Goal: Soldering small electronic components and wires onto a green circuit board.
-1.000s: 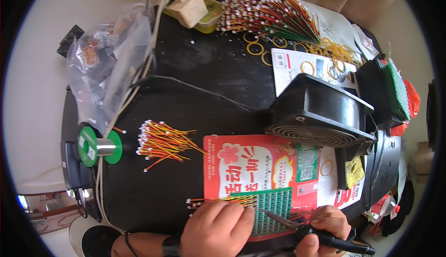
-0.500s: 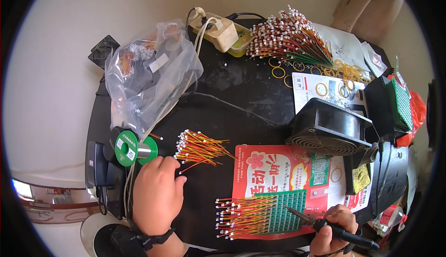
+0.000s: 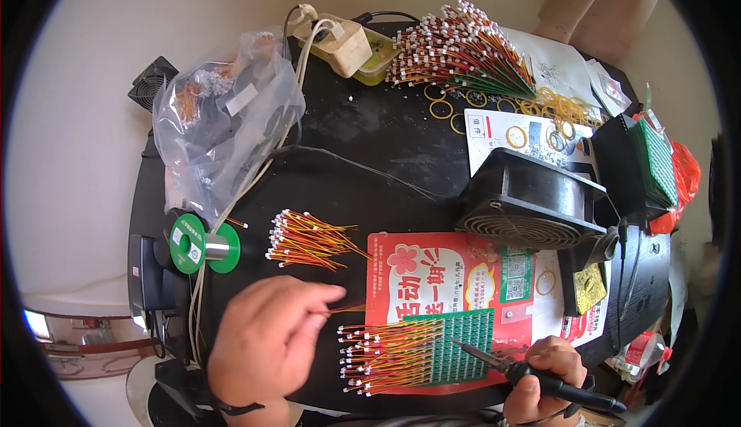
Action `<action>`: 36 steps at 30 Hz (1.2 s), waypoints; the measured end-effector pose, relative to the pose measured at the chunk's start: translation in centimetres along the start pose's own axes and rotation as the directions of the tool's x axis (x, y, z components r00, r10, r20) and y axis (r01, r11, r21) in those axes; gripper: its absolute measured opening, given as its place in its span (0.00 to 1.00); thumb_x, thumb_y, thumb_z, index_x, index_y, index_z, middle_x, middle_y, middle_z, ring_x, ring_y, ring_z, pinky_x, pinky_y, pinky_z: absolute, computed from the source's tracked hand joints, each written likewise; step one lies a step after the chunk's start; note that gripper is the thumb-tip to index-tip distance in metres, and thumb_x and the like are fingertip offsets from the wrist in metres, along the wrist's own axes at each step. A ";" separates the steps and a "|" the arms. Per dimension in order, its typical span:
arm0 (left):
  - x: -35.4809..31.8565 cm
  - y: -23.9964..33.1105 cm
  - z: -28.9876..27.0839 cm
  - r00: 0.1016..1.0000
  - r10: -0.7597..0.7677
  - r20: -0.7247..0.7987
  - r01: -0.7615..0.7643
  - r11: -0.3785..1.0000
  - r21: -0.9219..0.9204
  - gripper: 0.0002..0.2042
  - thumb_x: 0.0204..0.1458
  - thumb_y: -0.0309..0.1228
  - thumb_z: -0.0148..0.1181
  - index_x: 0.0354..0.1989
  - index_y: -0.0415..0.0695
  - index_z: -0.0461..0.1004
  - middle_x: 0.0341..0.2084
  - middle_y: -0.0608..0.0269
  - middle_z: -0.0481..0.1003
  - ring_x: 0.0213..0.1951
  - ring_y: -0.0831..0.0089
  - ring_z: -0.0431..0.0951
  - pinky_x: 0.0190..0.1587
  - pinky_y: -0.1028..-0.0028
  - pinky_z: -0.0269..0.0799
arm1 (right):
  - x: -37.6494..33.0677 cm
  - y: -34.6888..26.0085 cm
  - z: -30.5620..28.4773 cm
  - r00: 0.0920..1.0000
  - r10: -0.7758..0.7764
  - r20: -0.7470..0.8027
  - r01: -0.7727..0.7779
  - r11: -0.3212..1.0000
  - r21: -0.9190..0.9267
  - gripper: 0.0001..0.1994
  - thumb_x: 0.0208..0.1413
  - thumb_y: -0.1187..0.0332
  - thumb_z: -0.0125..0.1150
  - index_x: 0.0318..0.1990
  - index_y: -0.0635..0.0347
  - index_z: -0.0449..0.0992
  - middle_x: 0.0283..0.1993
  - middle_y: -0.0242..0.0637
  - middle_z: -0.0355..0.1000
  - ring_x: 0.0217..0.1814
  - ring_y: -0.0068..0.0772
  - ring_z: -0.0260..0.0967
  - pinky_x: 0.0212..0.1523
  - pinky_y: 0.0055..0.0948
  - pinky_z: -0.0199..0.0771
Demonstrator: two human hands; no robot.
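Note:
My left hand (image 3: pixel 266 338) pinches a thin red-and-yellow wire lead (image 3: pixel 347 308), whose free end points right over the red printed sheet (image 3: pixel 386 272). Closed around the black handle of a soldering iron (image 3: pixel 552 383) is my right hand (image 3: pixel 546 377). The iron's tip lies over a green circuit board panel (image 3: pixel 471 334). Rows of wire leads with white connectors (image 3: pixel 378 354) stick out from the panel's left side. A loose pile of similar leads (image 3: pixel 312 240) rests on the black table beyond my left hand. Left of that pile stands a green solder spool (image 3: pixel 187 243).
A black fan (image 3: pixel 532 203) stands right of centre, by a yellow sponge (image 3: pixel 589 288). Behind lie a big bundle of wired boards (image 3: pixel 463 52), rubber bands (image 3: pixel 552 106) and a power strip (image 3: pixel 340 49). A clear plastic bag (image 3: pixel 231 118) occupies the back left.
My left hand has moved right from beside the spool and loose pile toward the panel, now with a wire lead in its fingers. The view has shifted slightly; the right hand still grips the iron.

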State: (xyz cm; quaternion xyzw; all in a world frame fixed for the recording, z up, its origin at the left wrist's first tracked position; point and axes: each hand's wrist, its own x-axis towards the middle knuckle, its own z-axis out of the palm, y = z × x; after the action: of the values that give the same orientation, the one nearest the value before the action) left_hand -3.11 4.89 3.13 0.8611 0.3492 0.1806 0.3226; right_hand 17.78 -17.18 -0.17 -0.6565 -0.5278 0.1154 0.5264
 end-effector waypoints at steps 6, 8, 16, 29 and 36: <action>-0.8 2.0 3.7 0.976 0.201 0.087 -0.168 0.943 -0.288 0.07 0.43 0.20 0.71 0.32 0.42 0.82 0.22 0.62 0.78 0.23 0.65 0.78 0.28 0.70 0.75 | 0.2 -0.3 0.1 1.000 0.027 0.006 -0.027 0.999 0.023 0.13 0.61 0.67 0.62 0.43 0.69 0.69 0.30 0.49 0.72 0.27 0.39 0.71 0.30 0.34 0.74; -1.5 1.9 4.7 0.971 0.230 0.067 -0.199 0.929 -0.312 0.08 0.42 0.21 0.71 0.33 0.41 0.83 0.24 0.62 0.77 0.25 0.66 0.79 0.29 0.69 0.76 | 0.2 -0.4 0.4 0.999 0.032 0.018 -0.032 0.999 0.012 0.13 0.60 0.67 0.62 0.43 0.69 0.69 0.31 0.49 0.72 0.27 0.40 0.71 0.31 0.34 0.75; -2.1 2.1 7.1 0.932 0.351 -0.096 -0.362 0.918 -0.163 0.09 0.48 0.20 0.65 0.38 0.37 0.81 0.34 0.56 0.78 0.33 0.59 0.80 0.35 0.67 0.77 | -0.1 -0.2 0.3 0.998 0.061 0.001 -0.061 0.998 -0.016 0.14 0.59 0.66 0.64 0.42 0.70 0.70 0.29 0.50 0.72 0.27 0.42 0.71 0.31 0.37 0.75; -3.2 3.0 7.6 0.925 0.373 0.070 -0.379 0.921 0.095 0.09 0.50 0.23 0.64 0.40 0.37 0.81 0.34 0.56 0.76 0.37 0.59 0.79 0.39 0.66 0.78 | 0.6 0.0 0.5 1.000 0.015 0.007 -0.015 1.000 0.018 0.14 0.57 0.69 0.65 0.42 0.71 0.70 0.25 0.46 0.69 0.21 0.37 0.66 0.25 0.35 0.69; -3.1 2.8 7.7 0.939 0.332 0.089 -0.341 0.932 0.121 0.07 0.48 0.23 0.63 0.37 0.37 0.80 0.33 0.57 0.75 0.36 0.59 0.79 0.38 0.66 0.79 | 0.9 0.3 0.6 0.999 -0.028 0.044 0.027 0.999 0.025 0.13 0.56 0.71 0.65 0.41 0.71 0.70 0.23 0.45 0.68 0.20 0.38 0.66 0.23 0.34 0.68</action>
State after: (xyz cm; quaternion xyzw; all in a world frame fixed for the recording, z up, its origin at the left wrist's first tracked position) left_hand 0.22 -2.22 -0.86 0.9335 0.1970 0.1800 0.2395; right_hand 17.95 -16.08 -0.33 -0.6401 -0.5469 0.1289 0.5240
